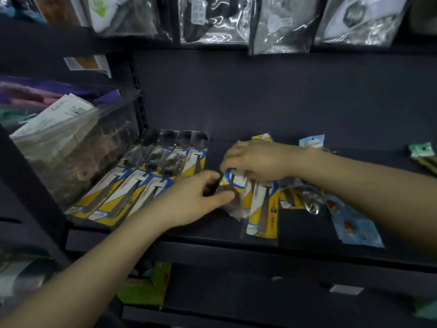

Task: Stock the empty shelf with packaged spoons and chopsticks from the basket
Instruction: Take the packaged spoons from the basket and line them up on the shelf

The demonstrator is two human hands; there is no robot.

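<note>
A: At the middle of the shelf (307,235), the left hand (189,200) and the right hand (257,162) are meeting over one yellow spoon pack (233,185); the left thumb and fingers are pinching its lower part, and the right fingers are curling round its white card top, so both are gripping the same pack.

B: And is that pack lying flat?

A: It is resting on a loose pile of yellow packs (260,209) just to its right, tilted a little; I cannot tell whether it is touching the shelf itself.

B: How far along would you say the stocking is?

A: Partway, I judge; two overlapping rows of spoon packs (142,176) are already lying in order at the left end, while the pile, a blue pack (354,223) hanging near the front edge and a green pack (423,152) far right are waiting unsorted; much of the right half is showing bare board; the basket is not showing, so what is left in it I cannot say.

B: And the arms?

A: Both forearms are reaching forward and inward, the left from low on the left, the right from the right edge, wrists nearly level with the shelf; a ring is showing on a right finger.
</note>
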